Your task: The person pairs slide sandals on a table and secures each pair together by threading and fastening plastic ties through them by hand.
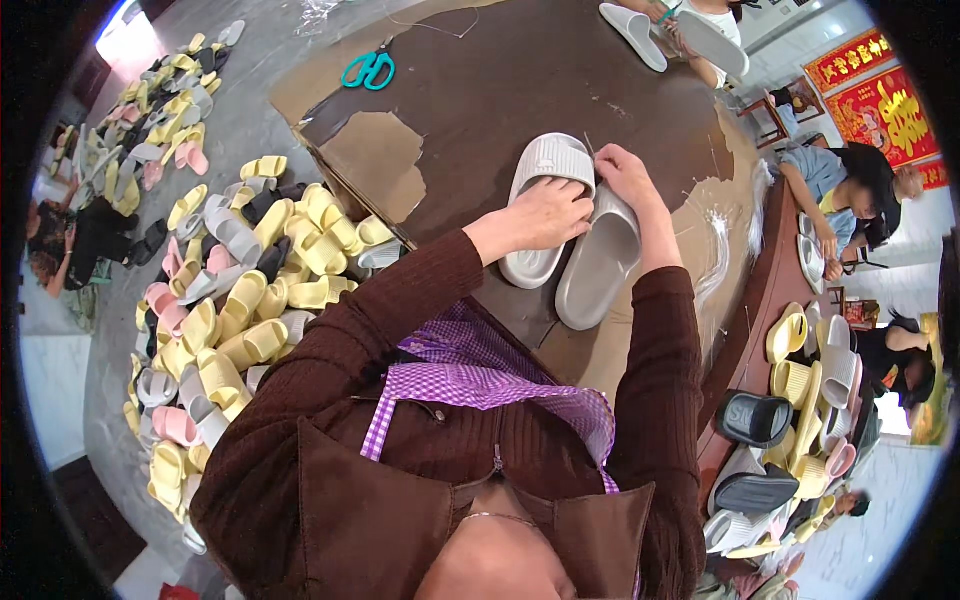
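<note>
Two light grey slide slippers lie side by side on the brown-covered table in front of me. The left slipper point(532, 266) shows its ribbed strap, which has a small raised mark. My left hand point(548, 212) lies across it, with bent fingers closed on the rear edge of its strap. My right hand point(625, 180) is closed at the front of the right slipper point(600, 262) and covers most of its strap. A thin dark sliver shows beside the right fingertips, too small to name.
Teal-handled scissors point(370, 68) lie at the table's far left. A large heap of slippers point(240, 320) covers the floor to my left. More slippers point(800, 400) are piled on the right, near clear plastic strands point(716, 255). Another person's hand point(678, 38) holds a slipper at the far edge.
</note>
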Available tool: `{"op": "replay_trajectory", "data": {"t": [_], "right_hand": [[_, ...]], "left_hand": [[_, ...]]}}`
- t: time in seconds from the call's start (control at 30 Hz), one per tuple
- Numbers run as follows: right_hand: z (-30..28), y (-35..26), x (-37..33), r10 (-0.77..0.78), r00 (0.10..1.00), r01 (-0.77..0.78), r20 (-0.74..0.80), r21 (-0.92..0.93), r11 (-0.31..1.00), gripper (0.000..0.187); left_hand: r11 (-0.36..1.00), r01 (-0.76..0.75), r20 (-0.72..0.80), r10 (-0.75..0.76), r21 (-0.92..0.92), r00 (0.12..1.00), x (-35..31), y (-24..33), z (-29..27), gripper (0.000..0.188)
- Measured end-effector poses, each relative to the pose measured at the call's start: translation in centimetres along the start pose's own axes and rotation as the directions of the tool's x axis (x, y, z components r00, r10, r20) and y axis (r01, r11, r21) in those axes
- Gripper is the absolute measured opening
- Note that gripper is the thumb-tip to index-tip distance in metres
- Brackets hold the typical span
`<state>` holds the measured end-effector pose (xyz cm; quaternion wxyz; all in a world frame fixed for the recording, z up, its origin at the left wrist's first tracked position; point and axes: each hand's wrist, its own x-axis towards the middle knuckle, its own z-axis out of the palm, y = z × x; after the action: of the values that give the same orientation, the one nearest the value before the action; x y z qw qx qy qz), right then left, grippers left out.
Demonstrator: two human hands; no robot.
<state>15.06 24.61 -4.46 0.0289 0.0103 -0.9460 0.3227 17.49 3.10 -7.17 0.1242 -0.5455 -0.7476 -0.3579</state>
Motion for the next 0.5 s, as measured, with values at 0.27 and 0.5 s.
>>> {"op": "replay_trajectory", "data": {"t": [0.27,0.5], "right_hand": [[-0.3,0.6,-2.7,0.058,0.89,-0.08,-0.453,-0.03,0.996,0.011],[1.2,-2.7,-7.6,0.499,0.714,0.029,-0.491,0.733,0.679,0.01]], "left_hand": [[0.999,-0.028,-0.009,0.028,-0.044,1.0,0.3,0.4,-0.3,0.018],[0.917,0.086,0.039,-0.077,-0.39,0.996,-0.4,1.8,-3.2,0.025]]}}
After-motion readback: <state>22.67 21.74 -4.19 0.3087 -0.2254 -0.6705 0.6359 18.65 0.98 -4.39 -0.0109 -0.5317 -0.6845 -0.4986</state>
